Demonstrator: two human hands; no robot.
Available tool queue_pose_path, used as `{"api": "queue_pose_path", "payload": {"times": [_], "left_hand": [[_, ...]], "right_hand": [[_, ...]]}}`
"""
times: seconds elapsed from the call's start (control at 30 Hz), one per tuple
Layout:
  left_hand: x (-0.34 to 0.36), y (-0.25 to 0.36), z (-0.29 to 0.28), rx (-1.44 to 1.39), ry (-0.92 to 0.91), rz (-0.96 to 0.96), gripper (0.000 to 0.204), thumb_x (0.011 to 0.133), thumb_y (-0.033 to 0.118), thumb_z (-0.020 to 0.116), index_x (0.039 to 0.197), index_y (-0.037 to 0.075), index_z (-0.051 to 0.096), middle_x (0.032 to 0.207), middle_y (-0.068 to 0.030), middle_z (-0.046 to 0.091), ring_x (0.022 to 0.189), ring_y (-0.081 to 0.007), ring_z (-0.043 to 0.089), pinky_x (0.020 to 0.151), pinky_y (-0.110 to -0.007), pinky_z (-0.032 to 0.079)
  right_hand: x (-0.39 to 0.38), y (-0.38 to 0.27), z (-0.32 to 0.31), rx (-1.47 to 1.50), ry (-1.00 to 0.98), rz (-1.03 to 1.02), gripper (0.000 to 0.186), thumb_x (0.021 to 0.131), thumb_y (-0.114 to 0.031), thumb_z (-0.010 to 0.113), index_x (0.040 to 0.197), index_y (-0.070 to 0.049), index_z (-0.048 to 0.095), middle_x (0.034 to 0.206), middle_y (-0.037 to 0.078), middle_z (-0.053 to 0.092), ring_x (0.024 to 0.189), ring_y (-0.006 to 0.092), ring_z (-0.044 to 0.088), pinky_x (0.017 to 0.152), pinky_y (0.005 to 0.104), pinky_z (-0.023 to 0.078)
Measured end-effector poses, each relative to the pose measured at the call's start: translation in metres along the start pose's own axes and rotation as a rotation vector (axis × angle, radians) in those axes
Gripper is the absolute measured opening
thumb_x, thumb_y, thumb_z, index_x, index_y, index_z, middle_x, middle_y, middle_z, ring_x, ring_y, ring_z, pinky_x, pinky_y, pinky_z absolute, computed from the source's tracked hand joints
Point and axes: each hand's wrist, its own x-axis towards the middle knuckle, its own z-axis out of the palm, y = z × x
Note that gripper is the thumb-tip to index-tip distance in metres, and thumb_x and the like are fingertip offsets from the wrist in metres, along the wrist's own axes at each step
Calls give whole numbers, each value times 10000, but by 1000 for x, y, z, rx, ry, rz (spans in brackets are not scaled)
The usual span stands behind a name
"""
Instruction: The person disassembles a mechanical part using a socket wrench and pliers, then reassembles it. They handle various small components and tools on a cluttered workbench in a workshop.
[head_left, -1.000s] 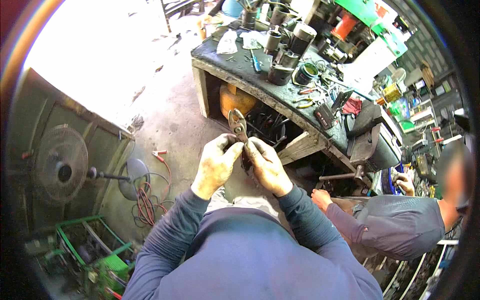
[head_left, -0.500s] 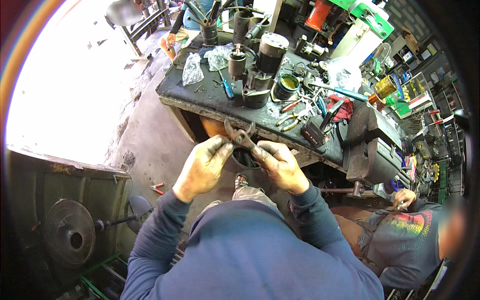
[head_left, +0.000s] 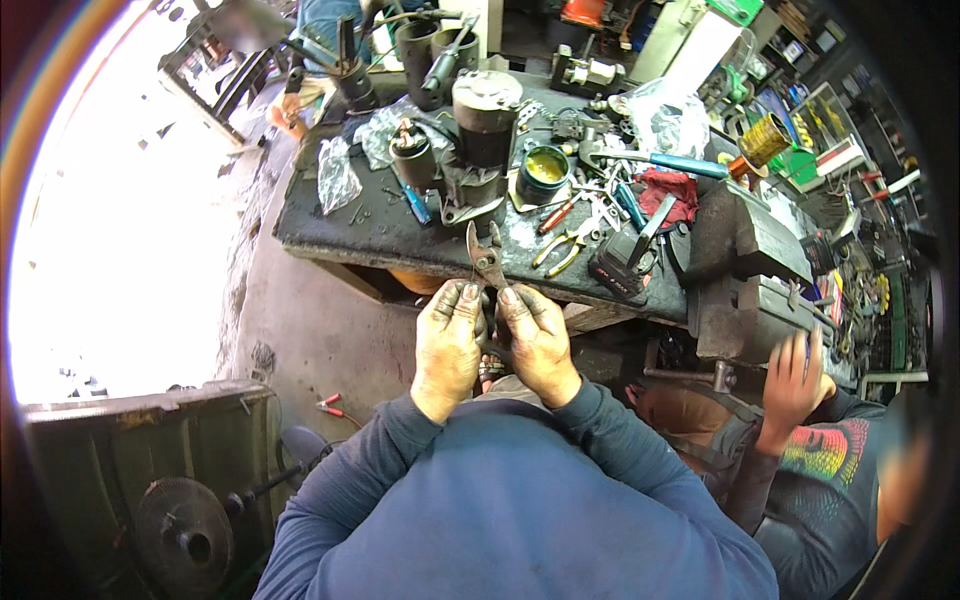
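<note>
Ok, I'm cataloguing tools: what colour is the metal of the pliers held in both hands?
The pliers show dull brownish-grey metal, seen best in the head view.

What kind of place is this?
It looks like a repair workshop: a grimy bench has a big vise, yellow-handled pliers and a blue-handled screwdriver on it.

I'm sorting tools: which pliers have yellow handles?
The yellow-handled pliers on the bench, near its front edge; the brown pliers held by left hand and right hand show no yellow.
</note>
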Motion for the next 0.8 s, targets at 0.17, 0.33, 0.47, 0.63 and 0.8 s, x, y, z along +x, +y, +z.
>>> {"api": "queue_pose_path", "payload": {"times": [0.17,0.33,0.47,0.63,0.8], "left_hand": [[21,-3,-2,83,-33,60,185,1102,175,570,1016,28,642,786,15,562,648,-84,477,582,-264,397],[41,45,-26,837,-200,434,187,958,185,710,1005,4,729,1035,-180,623,1000,-350,573,885,-423,462],[58,95,-35,1009,-330,623,296,891,288,803,1043,37,760,1117,-186,623,1085,-361,603,966,-446,478],[113,141,-37,968,-439,719,277,871,178,800,1079,11,724,1072,-180,660,1066,-353,621,961,-432,505],[160,156,-19,1048,-369,922,234,861,146,766,1060,34,714,1114,-191,629,1089,-375,592,975,-457,475]], "right_hand": [[14,9,13,-70,95,-116,286,1098,-208,570,923,11,629,762,-11,565,748,83,459,650,304,432],[26,-8,23,39,6,-100,282,1112,-238,566,997,5,647,844,-31,591,801,69,463,693,282,436],[35,-39,36,432,-15,70,253,1118,-269,565,1155,-38,661,955,14,697,809,98,641,700,274,541],[62,-75,36,492,-55,100,226,1104,-273,585,1165,-60,629,906,32,683,608,144,655,498,293,546],[91,-80,28,643,-42,185,342,1127,-324,495,1229,-20,614,1110,169,713,876,298,746,703,418,640]]}}
